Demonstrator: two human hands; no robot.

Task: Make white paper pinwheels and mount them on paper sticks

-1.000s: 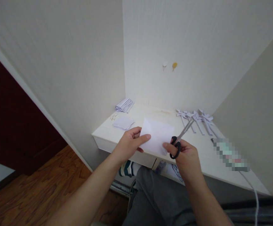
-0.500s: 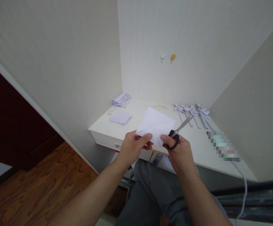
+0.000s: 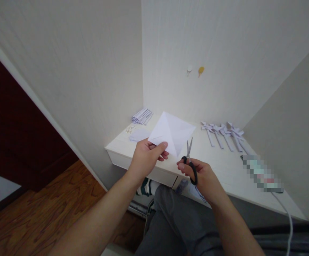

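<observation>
A creased white square of paper [image 3: 174, 131] is pinched at its lower left side by my left hand [image 3: 148, 156], thumb on top. The sheet is held above the desk, with a slit or fold edge near the thumb. My right hand [image 3: 197, 172] grips black-handled scissors [image 3: 188, 156] by the finger loops. Their blades are slightly apart and point up and away, just right of the paper's lower corner. The right hand is apart from the paper.
On the white desk [image 3: 202, 160] lie a bundle of paper sticks [image 3: 142, 116], small pale bits [image 3: 129, 129], a stack of paper [image 3: 138, 134], and several paper pinwheels [image 3: 225, 133]. A blurred phone [image 3: 262, 174] with a white cable [image 3: 289, 220] is at the right. Two hooks are on the wall.
My right hand has let go of the paper and moved away from it. The scissors have swung from pointing right to pointing upward. The left hand keeps its hold on the paper.
</observation>
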